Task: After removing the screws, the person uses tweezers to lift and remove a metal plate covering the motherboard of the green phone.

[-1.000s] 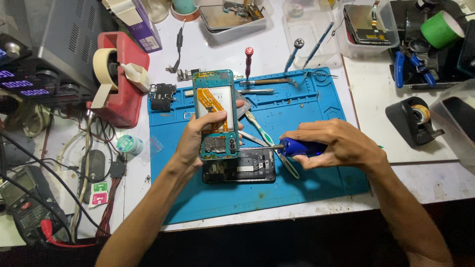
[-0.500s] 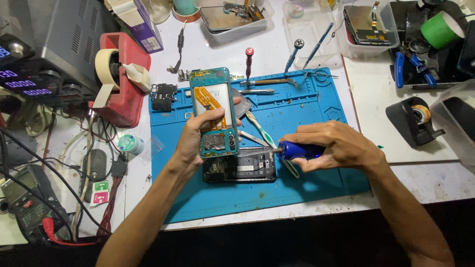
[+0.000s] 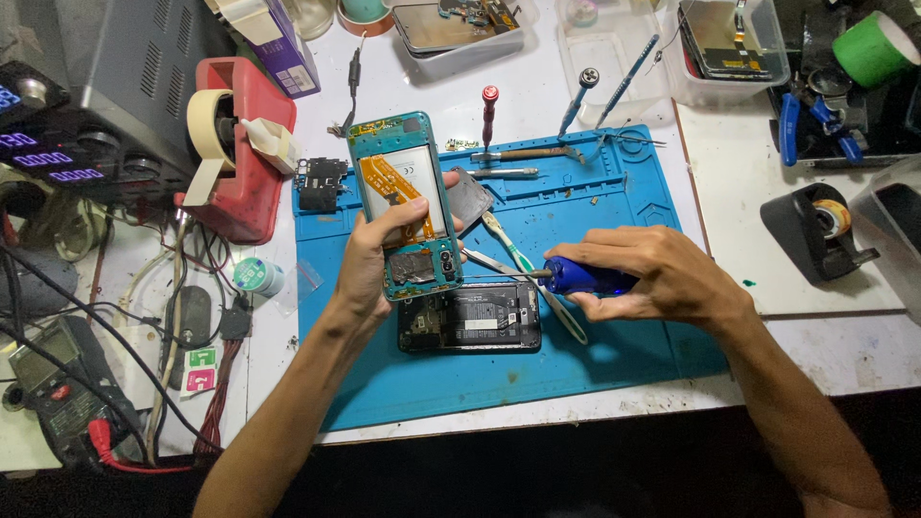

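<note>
My left hand (image 3: 369,264) grips an opened teal phone (image 3: 403,201) with its back off, showing a white battery and an orange flex cable. The phone is held tilted over the blue work mat (image 3: 576,345). My right hand (image 3: 652,273) holds a blue-handled screwdriver (image 3: 580,276) sideways, and its thin tip touches the lower right edge of the phone. Just below both hands a second dark phone (image 3: 470,317) lies open on the mat.
Tweezers (image 3: 523,264), a red-capped screwdriver (image 3: 489,110) and other tools lie on the mat's far half. A red tape dispenser (image 3: 235,144) and a power supply (image 3: 86,105) stand left, with cables and a multimeter (image 3: 48,369). Parts trays (image 3: 460,29) sit behind; a black tape dispenser (image 3: 815,230) at right.
My left hand has lifted the teal phone slightly and tilted it. The screwdriver tip in my right hand stays at the phone's lower edge.
</note>
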